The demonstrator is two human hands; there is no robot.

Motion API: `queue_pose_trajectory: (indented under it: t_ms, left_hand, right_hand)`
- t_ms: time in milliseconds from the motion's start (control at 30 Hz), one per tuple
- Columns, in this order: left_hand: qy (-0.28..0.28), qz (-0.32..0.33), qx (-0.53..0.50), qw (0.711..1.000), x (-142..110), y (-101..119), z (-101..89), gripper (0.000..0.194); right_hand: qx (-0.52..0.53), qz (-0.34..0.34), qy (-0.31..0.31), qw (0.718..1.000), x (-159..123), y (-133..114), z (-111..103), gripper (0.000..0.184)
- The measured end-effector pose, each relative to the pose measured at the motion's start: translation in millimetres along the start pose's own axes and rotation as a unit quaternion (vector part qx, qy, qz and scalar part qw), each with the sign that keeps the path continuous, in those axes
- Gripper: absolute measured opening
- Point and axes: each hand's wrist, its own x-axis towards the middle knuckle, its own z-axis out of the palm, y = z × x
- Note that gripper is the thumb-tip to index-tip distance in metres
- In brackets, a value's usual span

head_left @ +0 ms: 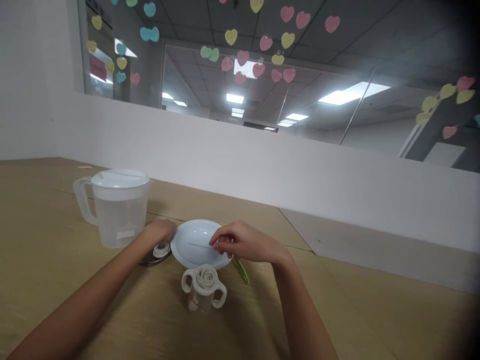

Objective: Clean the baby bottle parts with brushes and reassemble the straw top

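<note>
Two-handled cup, right hand pinching thin stick over bowl, left hand beside it, grip unclear

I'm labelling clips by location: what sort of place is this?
Probably an office or meeting room: an interior window dotted with heart-shaped sticky notes, ceiling panel lights seen in the glass, and a long tan table.
</note>
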Motion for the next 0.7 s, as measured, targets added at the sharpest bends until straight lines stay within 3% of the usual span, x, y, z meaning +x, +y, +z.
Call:
queue_pose_trajectory:
  t_ms: [267,567,700]
  left_hand:
    - [-0.079,0.003,0.039,0.996,-6.9,7.0,-11.0,0.033]
    - [-0.091,0.011,0.039,0.995,-11.2,11.4,-15.5,0.032]
    - [-0.071,-0.007,0.050,0.996,-8.9,8.0,-15.6,0.032]
  right_hand:
    - [-0.001,-0.005,0.009,1.000,-1.1,-1.2,-0.6,0.020]
    - [-0.019,-0.006,0.039,0.999,-2.0,-4.0,0.7,0.021]
    - [-0.028,-0.005,0.049,0.998,-2.3,-4.2,0.1,0.020]
